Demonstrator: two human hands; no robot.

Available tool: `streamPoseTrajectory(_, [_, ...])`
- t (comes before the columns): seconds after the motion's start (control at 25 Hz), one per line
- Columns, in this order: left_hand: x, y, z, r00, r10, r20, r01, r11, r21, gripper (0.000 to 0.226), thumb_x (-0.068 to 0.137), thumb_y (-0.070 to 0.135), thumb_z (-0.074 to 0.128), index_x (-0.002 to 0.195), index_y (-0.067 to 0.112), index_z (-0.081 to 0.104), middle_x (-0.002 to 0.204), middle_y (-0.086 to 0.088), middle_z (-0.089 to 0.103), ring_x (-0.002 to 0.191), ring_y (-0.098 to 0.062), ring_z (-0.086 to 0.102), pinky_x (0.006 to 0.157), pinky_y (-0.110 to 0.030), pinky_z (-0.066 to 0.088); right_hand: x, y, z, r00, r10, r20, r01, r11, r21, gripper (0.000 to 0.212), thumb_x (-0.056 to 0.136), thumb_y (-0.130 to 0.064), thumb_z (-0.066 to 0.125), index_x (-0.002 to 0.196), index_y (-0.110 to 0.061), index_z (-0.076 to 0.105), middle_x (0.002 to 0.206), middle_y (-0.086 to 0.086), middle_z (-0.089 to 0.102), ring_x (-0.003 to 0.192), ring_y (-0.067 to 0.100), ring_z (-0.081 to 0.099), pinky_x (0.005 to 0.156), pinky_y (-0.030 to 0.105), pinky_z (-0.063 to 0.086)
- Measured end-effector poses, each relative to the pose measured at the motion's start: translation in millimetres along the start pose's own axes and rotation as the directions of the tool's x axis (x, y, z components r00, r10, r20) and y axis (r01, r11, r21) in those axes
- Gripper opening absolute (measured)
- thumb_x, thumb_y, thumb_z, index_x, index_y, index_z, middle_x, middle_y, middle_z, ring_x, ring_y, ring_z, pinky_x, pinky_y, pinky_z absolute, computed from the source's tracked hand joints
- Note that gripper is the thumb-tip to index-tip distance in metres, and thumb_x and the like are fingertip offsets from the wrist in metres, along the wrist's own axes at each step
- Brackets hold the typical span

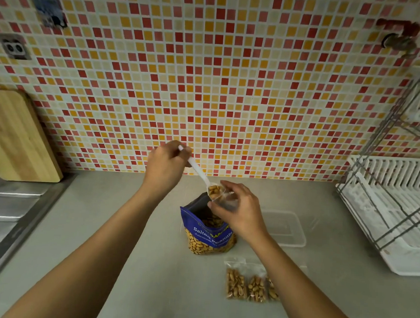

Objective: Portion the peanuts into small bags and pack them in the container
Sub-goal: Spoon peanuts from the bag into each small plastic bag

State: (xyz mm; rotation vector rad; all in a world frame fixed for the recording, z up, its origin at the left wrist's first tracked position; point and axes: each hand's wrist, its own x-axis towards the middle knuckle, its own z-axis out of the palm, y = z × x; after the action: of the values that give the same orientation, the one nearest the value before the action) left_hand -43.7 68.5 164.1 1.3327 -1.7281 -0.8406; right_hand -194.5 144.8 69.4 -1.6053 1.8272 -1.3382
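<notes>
A blue bag of salted peanuts [209, 235] stands open on the steel counter. My left hand [165, 167] grips a white plastic spoon [198, 173] whose bowl, full of peanuts, is at the mouth of a small clear bag [226, 199]. My right hand [237, 211] holds that small bag just above the peanut bag's opening. Three small filled bags [248, 284] lie side by side on the counter in front of the peanut bag, partly hidden by my right forearm. A clear plastic container [285, 230] sits to the right of the peanut bag.
A white dish rack [393, 207] with a wire frame stands at the right. A wooden cutting board [16, 137] leans on the tiled wall at the left, above a steel sink [6, 210]. A tap [398, 42] sticks out of the wall, upper right.
</notes>
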Motion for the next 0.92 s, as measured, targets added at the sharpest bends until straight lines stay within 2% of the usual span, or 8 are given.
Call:
streamPoseTrajectory(0.16, [-16.5, 24.6, -8.7, 0.916, 0.393, -0.085, -0.346, 0.878, 0.329, 0.020, 0.092, 0.030, 0.051, 0.093, 0.017, 0.066, 0.091, 0.016, 0.051, 0.121, -0.019, 0.040, 0.093, -0.047, 0.038, -1.4, -5.8, 3.0, 0.995, 0.080, -0.052, -0.069, 0.980, 0.185, 0.051, 0.073, -0.031, 0.076, 0.119, -0.022, 0.059, 0.107, -0.009, 0.058, 0.095, 0.004, 0.058, 0.071, 0.012, 0.051])
streamPoseTrajectory(0.28, [-0.6, 9.7, -15.8, 0.928, 0.293, -0.230, -0.244, 0.945, 0.218, 0.026, 0.091, 0.039, 0.048, 0.094, 0.020, 0.065, 0.090, 0.015, 0.054, 0.116, -0.023, 0.048, 0.092, -0.053, 0.043, -3.1, -2.7, -0.1, 0.986, 0.149, -0.077, -0.124, 0.957, 0.261, 0.052, 0.074, -0.030, 0.075, 0.122, -0.023, 0.056, 0.110, -0.008, 0.057, 0.096, 0.001, 0.055, 0.069, 0.009, 0.050])
streamPoseTrajectory(0.4, [1.6, -33.3, 4.9, 0.992, 0.126, -0.027, -0.115, 0.960, 0.255, 0.034, 0.086, 0.052, 0.037, 0.092, 0.028, 0.061, 0.090, 0.005, 0.065, 0.105, -0.028, 0.056, 0.087, -0.053, 0.048, -6.4, 7.6, -3.3, 0.973, 0.213, -0.091, -0.169, 0.920, 0.353, 0.051, 0.074, -0.029, 0.075, 0.121, -0.025, 0.056, 0.111, -0.005, 0.060, 0.098, 0.004, 0.057, 0.071, 0.012, 0.052])
streamPoseTrajectory(0.52, [-18.5, -65.3, 42.5, 0.964, 0.102, 0.244, -0.236, 0.748, 0.620, 0.028, 0.092, 0.046, 0.042, 0.108, 0.034, 0.061, 0.112, 0.004, 0.063, 0.130, -0.020, 0.037, 0.099, -0.048, 0.034, -11.3, 17.0, -4.8, 0.962, 0.266, -0.059, -0.226, 0.899, 0.374, 0.047, 0.074, -0.029, 0.075, 0.117, -0.027, 0.058, 0.110, -0.004, 0.063, 0.097, 0.006, 0.060, 0.070, 0.012, 0.052])
streamPoseTrajectory(0.6, [-28.3, -72.2, 60.1, 0.951, 0.036, 0.307, -0.247, 0.686, 0.684, 0.028, 0.094, 0.041, 0.043, 0.116, 0.035, 0.060, 0.129, 0.001, 0.056, 0.137, -0.016, 0.028, 0.103, -0.051, 0.027, -14.7, 21.8, -3.8, 0.957, 0.292, -0.002, -0.272, 0.895, 0.355, 0.047, 0.074, -0.029, 0.075, 0.118, -0.024, 0.059, 0.109, -0.004, 0.063, 0.097, 0.006, 0.060, 0.067, 0.008, 0.050])
streamPoseTrajectory(0.68, [-23.9, -79.7, 73.0, 0.956, -0.123, 0.267, -0.065, 0.798, 0.599, 0.026, 0.094, 0.036, 0.045, 0.110, 0.029, 0.064, 0.133, -0.003, 0.052, 0.135, -0.022, 0.034, 0.104, -0.055, 0.028, -18.2, 25.5, -1.0, 0.952, 0.303, 0.036, -0.296, 0.888, 0.353, 0.048, 0.074, -0.028, 0.076, 0.119, -0.022, 0.059, 0.106, -0.004, 0.064, 0.096, 0.006, 0.060, 0.067, 0.008, 0.049])
streamPoseTrajectory(0.76, [-17.1, -79.3, 80.3, 0.957, -0.217, 0.191, 0.125, 0.905, 0.406, 0.021, 0.092, 0.028, 0.048, 0.086, 0.021, 0.067, 0.111, -0.008, 0.062, 0.113, -0.028, 0.053, 0.096, -0.051, 0.041, -20.2, 27.9, -0.4, 0.952, 0.303, 0.038, -0.295, 0.884, 0.363, 0.049, 0.073, -0.028, 0.076, 0.118, -0.022, 0.059, 0.101, -0.007, 0.066, 0.094, 0.007, 0.061, 0.070, 0.011, 0.050])
streamPoseTrajectory(0.92, [-11.5, -72.3, 73.4, 0.921, -0.349, 0.173, 0.335, 0.936, 0.106, 0.022, 0.089, 0.015, 0.051, 0.086, 0.008, 0.071, 0.090, -0.011, 0.068, 0.086, -0.024, 0.060, 0.077, -0.034, 0.051, -22.5, 29.5, -1.0, 0.954, 0.293, 0.061, -0.294, 0.879, 0.376, 0.048, 0.073, -0.028, 0.076, 0.118, -0.023, 0.059, 0.102, -0.012, 0.064, 0.096, 0.003, 0.060, 0.072, 0.010, 0.050])
